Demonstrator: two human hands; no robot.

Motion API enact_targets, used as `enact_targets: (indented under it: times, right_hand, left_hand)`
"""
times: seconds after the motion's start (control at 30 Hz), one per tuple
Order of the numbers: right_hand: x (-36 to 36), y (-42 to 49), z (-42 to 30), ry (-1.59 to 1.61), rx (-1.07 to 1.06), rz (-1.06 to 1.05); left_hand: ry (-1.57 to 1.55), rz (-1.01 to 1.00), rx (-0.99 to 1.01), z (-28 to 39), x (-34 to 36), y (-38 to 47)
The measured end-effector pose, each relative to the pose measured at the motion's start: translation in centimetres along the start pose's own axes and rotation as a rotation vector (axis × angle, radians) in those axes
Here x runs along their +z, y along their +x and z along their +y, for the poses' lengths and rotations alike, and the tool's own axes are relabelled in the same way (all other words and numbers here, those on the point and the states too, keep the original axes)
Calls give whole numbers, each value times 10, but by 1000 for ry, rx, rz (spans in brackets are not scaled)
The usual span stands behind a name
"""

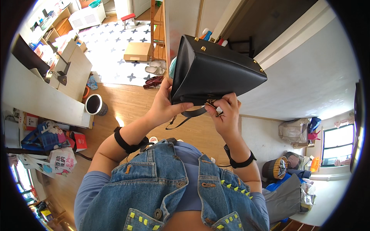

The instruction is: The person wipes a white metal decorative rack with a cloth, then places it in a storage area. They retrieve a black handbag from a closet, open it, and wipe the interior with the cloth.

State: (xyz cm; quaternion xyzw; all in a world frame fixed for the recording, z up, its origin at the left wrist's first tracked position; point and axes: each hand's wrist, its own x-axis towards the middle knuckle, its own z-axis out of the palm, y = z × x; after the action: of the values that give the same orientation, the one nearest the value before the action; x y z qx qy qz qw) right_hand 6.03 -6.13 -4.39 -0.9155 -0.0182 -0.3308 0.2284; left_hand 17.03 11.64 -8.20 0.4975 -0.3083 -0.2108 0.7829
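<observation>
A black leather handbag [216, 70] is held up before me, tipped so that its base with small gold metal feet faces away and upward. My left hand [164, 104] grips its left side, thumb along the near edge and the other fingers mostly hidden behind the bag. At the near edge, my right hand [227, 112] pinches the gold metal clasp [210, 103] between thumb and fingers. A black strap [194, 112] hangs in a loop below the bag, between the two hands. Whether the bag is fastened cannot be seen.
A white-rimmed waste bin [94, 104] stands on the wood floor to the left, beside a desk [76, 69]. Farther off are a cardboard box [137, 52], white slippers [155, 69] and dark red shoes [153, 82]. A white wall [303, 72] runs along the right.
</observation>
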Motion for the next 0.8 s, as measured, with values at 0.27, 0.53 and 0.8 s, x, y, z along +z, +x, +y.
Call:
enact_targets:
  times: [0.27,0.53,0.8]
  right_hand:
    - [-18,5,-18,86,-213,63]
    - [-16,2,-29,-61,-391,-319]
    - [-22,-3,-26,-170,-269,-267]
  left_hand:
    - [-235,109,-104,-8,14,1]
    - [-409,25,-409,-31,8,-7]
    - [-439,188,-569,-43,20,-3]
